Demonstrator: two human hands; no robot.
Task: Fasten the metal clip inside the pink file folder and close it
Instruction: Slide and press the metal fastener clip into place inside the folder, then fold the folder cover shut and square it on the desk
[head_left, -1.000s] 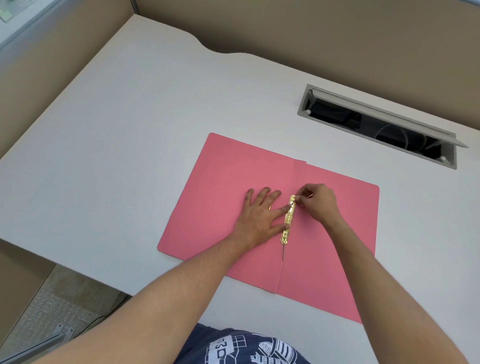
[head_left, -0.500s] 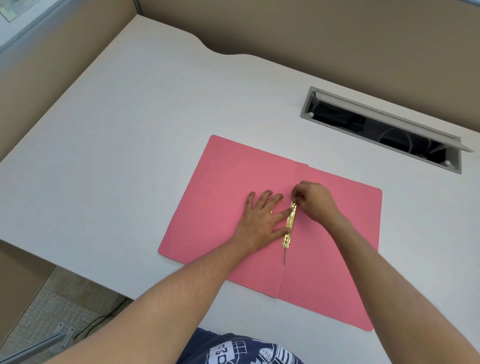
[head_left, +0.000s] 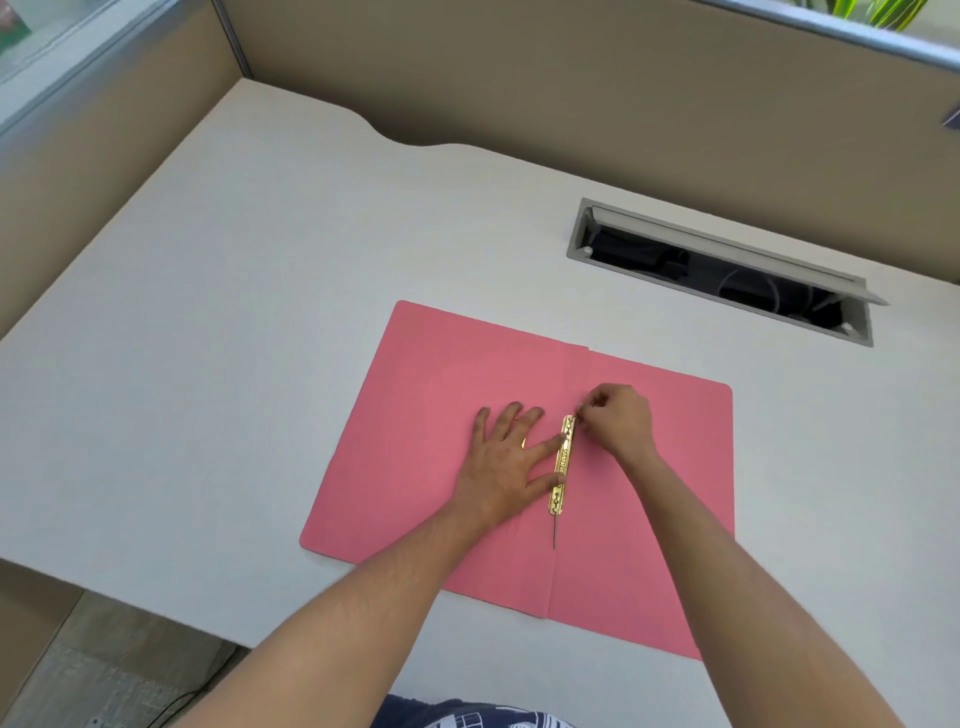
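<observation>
The pink file folder (head_left: 447, 426) lies open and flat on the pale tabletop (head_left: 218, 332), its crease running toward the person; the metal clip (head_left: 563, 464), a narrow brass strip, sits along that crease near the middle, with a thin dark prong poking out past its near end; the left hand (head_left: 506, 462) is spread wide and pressed flat on the left leaf, index finger and thumb touching the clip's left edge to pin it; the right hand (head_left: 621, 418) is curled narrow, its fingertips (head_left: 584, 410) pinched at the far end of the clip, though what exactly they nip there is too small to tell

The fastening looks only part done, and the folder is not yet closed; the risks, as I judge them, follow from that; if the left hand lifts or slides, the strip could skew off the crease and the far end would no longer line up; if the pinch slips, that far end may spring up unfastened; the near prong, left sticking out, could snag or dent the cover once the leaves are folded; closing before the clip lies flat would leave the folder gaping; the open cable hatch (head_left: 722, 270) is well apart and seems no hazard
</observation>
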